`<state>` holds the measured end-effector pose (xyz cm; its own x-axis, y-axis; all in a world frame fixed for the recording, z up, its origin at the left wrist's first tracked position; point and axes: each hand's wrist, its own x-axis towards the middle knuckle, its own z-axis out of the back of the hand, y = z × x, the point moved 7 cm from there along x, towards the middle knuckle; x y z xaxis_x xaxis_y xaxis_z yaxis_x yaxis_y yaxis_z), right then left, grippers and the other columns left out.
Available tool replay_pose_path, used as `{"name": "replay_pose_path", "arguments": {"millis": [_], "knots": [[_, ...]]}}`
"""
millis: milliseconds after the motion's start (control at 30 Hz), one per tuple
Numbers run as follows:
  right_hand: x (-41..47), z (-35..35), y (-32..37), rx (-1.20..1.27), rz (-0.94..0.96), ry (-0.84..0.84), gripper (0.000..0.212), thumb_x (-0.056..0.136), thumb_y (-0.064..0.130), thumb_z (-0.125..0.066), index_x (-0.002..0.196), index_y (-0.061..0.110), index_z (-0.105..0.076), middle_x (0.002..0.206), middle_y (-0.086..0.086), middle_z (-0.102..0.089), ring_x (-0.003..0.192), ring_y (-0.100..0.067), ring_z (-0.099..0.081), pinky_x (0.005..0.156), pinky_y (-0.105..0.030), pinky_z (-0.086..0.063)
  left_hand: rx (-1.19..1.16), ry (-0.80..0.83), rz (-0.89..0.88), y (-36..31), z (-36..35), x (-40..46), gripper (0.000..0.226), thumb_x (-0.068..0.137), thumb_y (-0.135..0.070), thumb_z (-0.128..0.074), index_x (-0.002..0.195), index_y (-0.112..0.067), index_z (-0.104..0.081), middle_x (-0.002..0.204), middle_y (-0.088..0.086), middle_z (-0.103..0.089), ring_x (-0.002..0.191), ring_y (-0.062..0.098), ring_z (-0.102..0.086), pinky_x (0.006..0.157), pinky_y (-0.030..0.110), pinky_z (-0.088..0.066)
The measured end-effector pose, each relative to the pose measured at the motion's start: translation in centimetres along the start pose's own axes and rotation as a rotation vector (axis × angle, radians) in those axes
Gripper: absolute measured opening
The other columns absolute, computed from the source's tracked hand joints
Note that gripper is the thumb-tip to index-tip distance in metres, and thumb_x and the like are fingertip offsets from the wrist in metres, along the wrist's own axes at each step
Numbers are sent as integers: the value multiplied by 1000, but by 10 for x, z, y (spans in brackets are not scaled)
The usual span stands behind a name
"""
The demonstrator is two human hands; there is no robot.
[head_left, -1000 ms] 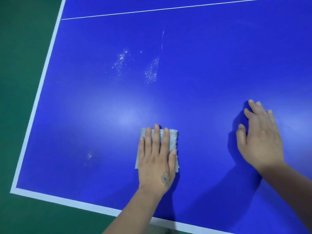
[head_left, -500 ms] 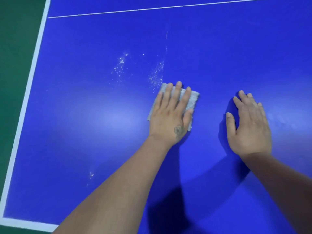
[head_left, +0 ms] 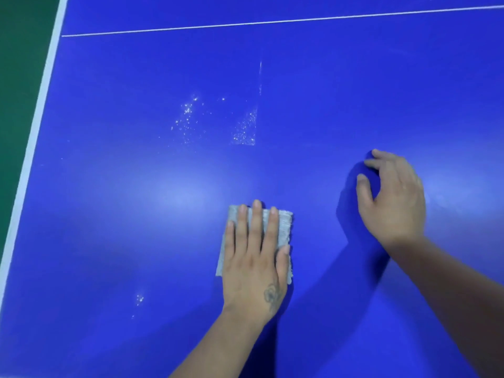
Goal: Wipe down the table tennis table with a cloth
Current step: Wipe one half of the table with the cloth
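A blue table tennis table point(head_left: 109, 227) fills the view. My left hand point(head_left: 256, 257) lies flat on a folded grey cloth point(head_left: 285, 225) near the middle, fingers straight, pressing it onto the surface. My right hand point(head_left: 392, 197) rests on the table to the right of the cloth, fingers bent with the tips touching the surface, holding nothing. White speckled residue point(head_left: 188, 118) lies beyond the cloth, with a second patch point(head_left: 246, 129) beside it and a small spot point(head_left: 139, 298) near the left front.
A white border stripe point(head_left: 35, 126) runs along the table's left edge, with green floor point(head_left: 19, 64) beyond it. A thin white line point(head_left: 272, 21) crosses the table at the far side.
My left hand has pulled the cloth back toward me, away from the residue patch it had reached. My right hand has stayed in place, its fingers now more bent.
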<state>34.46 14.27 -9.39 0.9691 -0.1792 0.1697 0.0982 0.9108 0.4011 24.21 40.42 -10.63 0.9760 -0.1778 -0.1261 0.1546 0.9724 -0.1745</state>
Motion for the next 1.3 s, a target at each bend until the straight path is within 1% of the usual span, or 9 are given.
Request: {"name": "replay_pose_path", "arguments": {"millis": [67,167,300,500,633,733,967,1133,1300], "knots": [[20,-2,-1,-10,-1,-35,38,104,23,-50,138,8,-57,157,-7,-53,145,-31,-47,116,-49,-37,-13,4,-100,-18,0,16,63,115,-42,-27,173,-19,-13,181,9,-4,167,31,3,133,56,-15],[35,-13,-8,-77,-15,-37,49,108,22,-43,153,5,-46,168,-9,-39,159,-28,-30,130,-47,-23,-33,-36,-265,-50,0,60,62,116,-39,-28,173,-19,-15,180,8,-6,167,31,3,133,55,-12],[35,-17,-15,-86,-37,-35,51,109,24,-41,155,4,-44,170,-8,-37,161,-27,-27,132,-48,-19,-35,-68,-355,-84,1,127,60,115,-40,-25,172,-22,-20,180,6,-12,167,30,-3,133,51,-9],[37,-19,-14,-79,-54,5,51,108,23,-42,155,6,-46,170,-5,-36,161,-25,-25,132,-47,-19,-80,-148,-114,-29,15,198,63,111,-45,-32,170,-23,-29,178,7,-21,166,31,-12,133,52,-9],[38,-18,-14,-62,-60,25,53,106,25,-40,155,4,-46,171,-6,-35,161,-26,-24,131,-49,-20,-41,-168,16,21,24,169,62,114,-45,-31,171,-21,-27,178,9,-20,166,32,-11,134,52,-11],[39,-19,-14,-52,-50,25,54,106,25,-40,154,1,-46,170,-9,-35,161,-30,-26,131,-50,-20,9,-97,57,34,22,119,62,115,-44,-26,172,-20,-18,180,10,-11,167,32,-2,133,54,-13],[39,-16,-13,-64,-43,2,53,105,23,-42,152,1,-48,169,-10,-37,159,-31,-29,129,-53,-23,-39,13,-219,-24,7,80,66,113,-42,-37,172,-20,-20,180,7,-8,167,31,-2,132,57,-18],[39,-18,-14,-85,-35,-10,52,105,23,-43,152,1,-49,169,-9,-37,159,-31,-30,130,-51,-23,-51,-82,-344,-42,16,154,63,114,-44,-35,171,-21,-25,179,7,-16,167,29,-6,133,53,-14],[38,-18,-14,-81,-22,-27,50,105,20,-44,151,1,-49,169,-8,-38,158,-31,-31,127,-54,-27,-14,-178,-312,-26,25,247,61,113,-45,-35,168,-20,-34,176,10,-28,165,33,-19,131,54,-17]]}}
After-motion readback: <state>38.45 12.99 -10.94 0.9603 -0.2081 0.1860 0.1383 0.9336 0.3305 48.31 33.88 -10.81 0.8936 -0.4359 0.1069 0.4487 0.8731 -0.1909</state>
